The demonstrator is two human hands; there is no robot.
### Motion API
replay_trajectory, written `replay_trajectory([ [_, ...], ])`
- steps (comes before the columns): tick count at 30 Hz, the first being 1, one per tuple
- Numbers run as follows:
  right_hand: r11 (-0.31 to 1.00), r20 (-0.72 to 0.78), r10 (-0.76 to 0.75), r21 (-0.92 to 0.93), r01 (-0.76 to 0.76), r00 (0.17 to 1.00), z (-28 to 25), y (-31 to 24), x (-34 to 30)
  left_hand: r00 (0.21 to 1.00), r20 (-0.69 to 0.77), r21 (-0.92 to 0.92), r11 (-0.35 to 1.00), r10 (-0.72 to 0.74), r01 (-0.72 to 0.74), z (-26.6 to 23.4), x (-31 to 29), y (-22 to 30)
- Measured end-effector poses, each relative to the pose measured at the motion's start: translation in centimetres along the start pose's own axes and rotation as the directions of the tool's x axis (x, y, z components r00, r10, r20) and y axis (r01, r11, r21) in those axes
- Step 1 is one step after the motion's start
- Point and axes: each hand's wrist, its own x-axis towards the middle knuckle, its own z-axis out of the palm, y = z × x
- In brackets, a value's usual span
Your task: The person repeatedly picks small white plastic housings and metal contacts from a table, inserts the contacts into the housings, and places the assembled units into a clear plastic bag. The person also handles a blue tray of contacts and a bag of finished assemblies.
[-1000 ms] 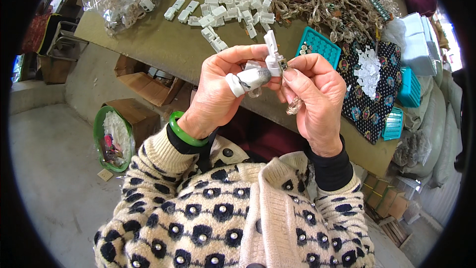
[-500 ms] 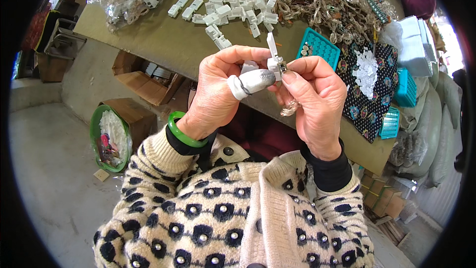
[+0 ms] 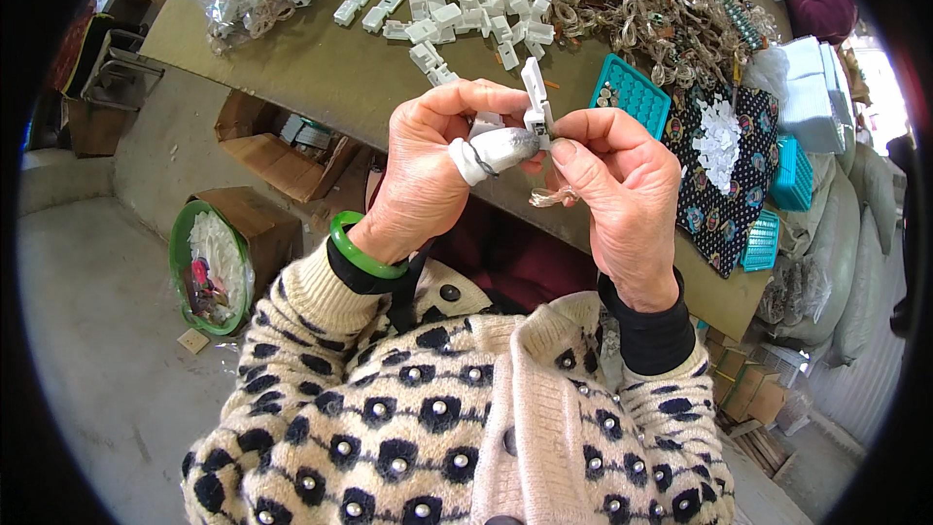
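Over the table's near edge, my left hand (image 3: 428,170) pinches a small white plastic case (image 3: 536,102) with its hinged lid standing up. A whitish wrapping with a dark band covers its thumb. Close against the case, the thumb and forefinger of my right hand (image 3: 622,190) press together at its lower right side. Below these fingers hangs a bundle of thin clear wire (image 3: 554,197), apparently running up to the case. What sits inside the case is mostly hidden by my fingertips. Another white piece (image 3: 486,122) shows behind my left fingers.
Many white cases (image 3: 476,0) are heaped at the back of the table (image 3: 321,68), beside coiled clear wires (image 3: 661,0). A teal tray (image 3: 632,92) and a patterned cloth (image 3: 748,136) with white chips (image 3: 719,141) lie right. A green basin (image 3: 180,243) stands on the floor left.
The small metallic-looking part at my right fingertips has gone into the white case, where only a little of it shows. The wire bundle has swung slightly left. Both hands stay nearly in place.
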Motion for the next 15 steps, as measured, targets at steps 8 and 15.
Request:
replay_trajectory([
  [8,0.74,-0.002,-0.548,-0.467,0.484,0.837,1.4,3.1,0.7,0.991,-0.123,0.058,0.997,-0.041,0.049,0.5,-0.1,0.2],
  [15,0.297,0.185,-0.772,-0.741,0.603,0.608,1.1,3.6,1.0,0.972,-0.174,0.417,0.906,0.159,-0.074,1.7,-0.2,0.0],
])
